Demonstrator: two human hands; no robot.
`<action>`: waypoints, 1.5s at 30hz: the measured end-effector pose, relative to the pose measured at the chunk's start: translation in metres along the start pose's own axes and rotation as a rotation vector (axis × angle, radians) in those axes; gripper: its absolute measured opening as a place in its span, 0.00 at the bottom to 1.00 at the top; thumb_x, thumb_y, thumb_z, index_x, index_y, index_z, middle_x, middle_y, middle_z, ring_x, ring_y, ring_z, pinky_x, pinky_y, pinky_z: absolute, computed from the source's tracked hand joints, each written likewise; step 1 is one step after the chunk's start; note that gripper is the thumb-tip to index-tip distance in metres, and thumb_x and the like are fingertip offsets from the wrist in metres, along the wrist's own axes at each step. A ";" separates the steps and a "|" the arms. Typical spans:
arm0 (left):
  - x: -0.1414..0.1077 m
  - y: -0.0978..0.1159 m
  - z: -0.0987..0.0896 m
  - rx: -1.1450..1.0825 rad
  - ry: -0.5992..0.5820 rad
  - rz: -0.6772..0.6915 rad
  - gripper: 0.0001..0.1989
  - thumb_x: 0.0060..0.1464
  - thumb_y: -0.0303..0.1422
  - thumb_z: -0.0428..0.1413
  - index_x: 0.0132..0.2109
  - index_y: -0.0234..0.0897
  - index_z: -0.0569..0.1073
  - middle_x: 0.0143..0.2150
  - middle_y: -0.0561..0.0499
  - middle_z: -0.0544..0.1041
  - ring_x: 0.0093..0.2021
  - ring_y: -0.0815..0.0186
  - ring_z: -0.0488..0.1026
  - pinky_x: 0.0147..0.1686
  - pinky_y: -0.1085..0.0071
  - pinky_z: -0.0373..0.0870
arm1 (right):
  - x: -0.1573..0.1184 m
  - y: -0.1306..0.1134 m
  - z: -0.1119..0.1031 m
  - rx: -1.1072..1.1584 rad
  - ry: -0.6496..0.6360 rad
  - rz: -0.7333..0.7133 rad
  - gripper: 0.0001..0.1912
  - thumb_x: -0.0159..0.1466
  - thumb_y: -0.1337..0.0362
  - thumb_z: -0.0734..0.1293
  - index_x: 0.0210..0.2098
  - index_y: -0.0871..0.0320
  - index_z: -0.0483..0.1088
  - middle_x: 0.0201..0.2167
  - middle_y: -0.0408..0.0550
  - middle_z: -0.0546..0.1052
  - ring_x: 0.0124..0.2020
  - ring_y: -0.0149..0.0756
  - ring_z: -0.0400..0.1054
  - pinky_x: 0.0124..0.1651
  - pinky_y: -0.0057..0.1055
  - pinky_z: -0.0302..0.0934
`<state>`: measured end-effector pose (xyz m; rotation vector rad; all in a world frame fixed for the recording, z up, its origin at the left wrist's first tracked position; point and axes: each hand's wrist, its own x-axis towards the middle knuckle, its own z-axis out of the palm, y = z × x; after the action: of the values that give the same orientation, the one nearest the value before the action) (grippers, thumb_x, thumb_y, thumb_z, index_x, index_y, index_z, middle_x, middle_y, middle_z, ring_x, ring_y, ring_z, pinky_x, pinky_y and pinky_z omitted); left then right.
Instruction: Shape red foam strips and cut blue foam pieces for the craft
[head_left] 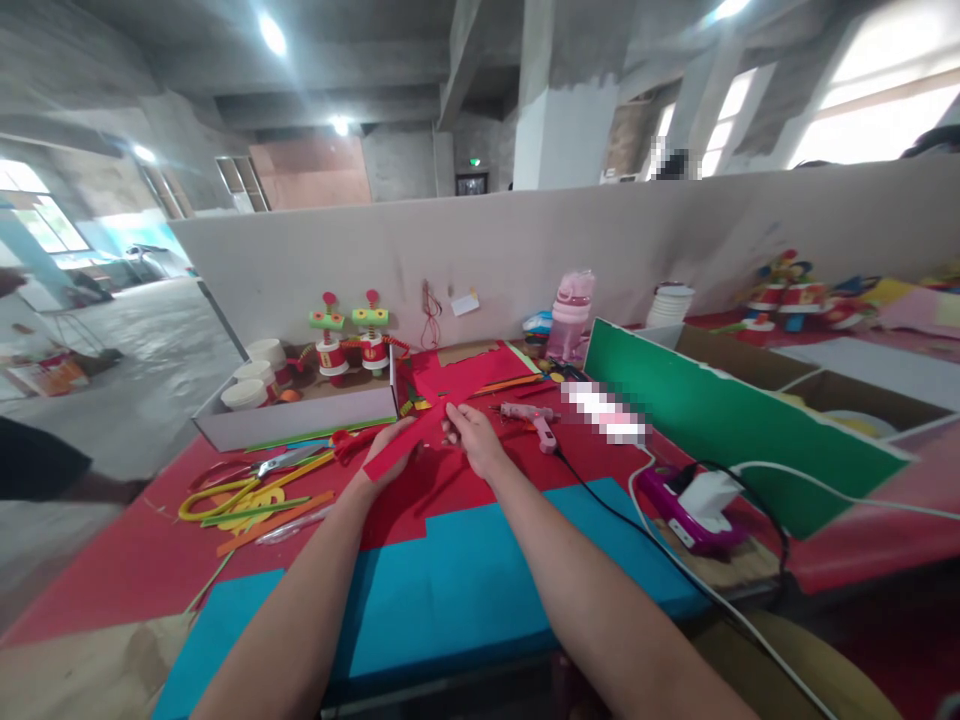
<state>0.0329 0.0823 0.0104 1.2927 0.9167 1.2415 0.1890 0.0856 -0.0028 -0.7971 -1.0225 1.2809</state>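
Observation:
A strip of red paper [397, 448] stretches between my two hands above the red table cover. Its near, lower end lies over my left hand [391, 452], whose fingers are curled round it from below. At the far end, the thumb and fingers of my right hand [469, 435] pinch the strip. Just right of my right hand lies a pink glue gun [536, 420] with a black cord. Larger red paper [465, 375] is spread beyond both hands. Yellow-handled scissors [225, 497] rest to the left among orange and green strips.
A white box [300, 425] with paper cups and two cup figures stands at the back left. To the right are a green board [720, 420], a purple power strip [694, 520] and cables. Blue sheets [450, 600] cover the front edge. Another person's arm [45, 465] shows at far left.

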 end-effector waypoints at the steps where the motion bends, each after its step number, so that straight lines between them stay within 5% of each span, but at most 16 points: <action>1: -0.002 0.004 -0.001 0.004 -0.045 -0.017 0.13 0.37 0.39 0.67 0.28 0.36 0.75 0.22 0.53 0.74 0.23 0.67 0.68 0.24 0.73 0.64 | 0.000 0.000 -0.001 -0.022 -0.026 0.008 0.24 0.49 0.43 0.70 0.23 0.58 0.63 0.18 0.37 0.67 0.16 0.22 0.53 0.23 0.24 0.61; 5: -0.010 0.014 -0.002 -0.113 -0.138 -0.176 0.21 0.46 0.50 0.60 0.26 0.35 0.72 0.23 0.51 0.75 0.25 0.66 0.71 0.27 0.72 0.66 | -0.002 0.000 -0.003 -0.196 -0.112 0.005 0.23 0.52 0.45 0.68 0.20 0.58 0.63 0.15 0.37 0.66 0.15 0.23 0.57 0.21 0.22 0.56; 18: -0.012 0.011 -0.002 -0.192 -0.185 -0.291 0.14 0.43 0.40 0.65 0.32 0.34 0.77 0.22 0.50 0.77 0.20 0.67 0.71 0.23 0.73 0.67 | -0.004 0.000 0.003 -0.254 -0.123 -0.044 0.22 0.57 0.45 0.66 0.20 0.57 0.62 0.13 0.37 0.67 0.15 0.25 0.58 0.20 0.22 0.53; 25: -0.007 0.001 -0.010 -0.111 -0.265 -0.247 0.13 0.43 0.39 0.65 0.32 0.35 0.73 0.24 0.50 0.76 0.21 0.69 0.71 0.24 0.75 0.66 | -0.002 0.000 0.001 -0.230 -0.092 -0.047 0.21 0.56 0.46 0.66 0.21 0.57 0.61 0.14 0.36 0.66 0.15 0.23 0.59 0.21 0.21 0.53; 34: -0.004 -0.002 -0.007 0.164 -0.263 -0.038 0.06 0.40 0.29 0.61 0.26 0.34 0.71 0.23 0.55 0.73 0.23 0.71 0.68 0.27 0.76 0.64 | -0.011 0.008 0.010 -0.331 -0.208 0.012 0.19 0.56 0.48 0.69 0.30 0.57 0.64 0.17 0.36 0.67 0.15 0.25 0.60 0.17 0.21 0.55; 45: -0.001 -0.005 -0.007 0.232 -0.287 0.018 0.10 0.45 0.35 0.61 0.32 0.32 0.73 0.25 0.53 0.75 0.26 0.69 0.70 0.29 0.75 0.65 | -0.008 0.003 0.007 -0.215 -0.204 0.059 0.20 0.56 0.47 0.68 0.30 0.57 0.64 0.21 0.38 0.69 0.17 0.24 0.61 0.20 0.22 0.59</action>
<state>0.0268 0.0833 0.0045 1.6180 0.8589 0.9507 0.1811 0.0780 -0.0041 -0.8772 -1.3258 1.3369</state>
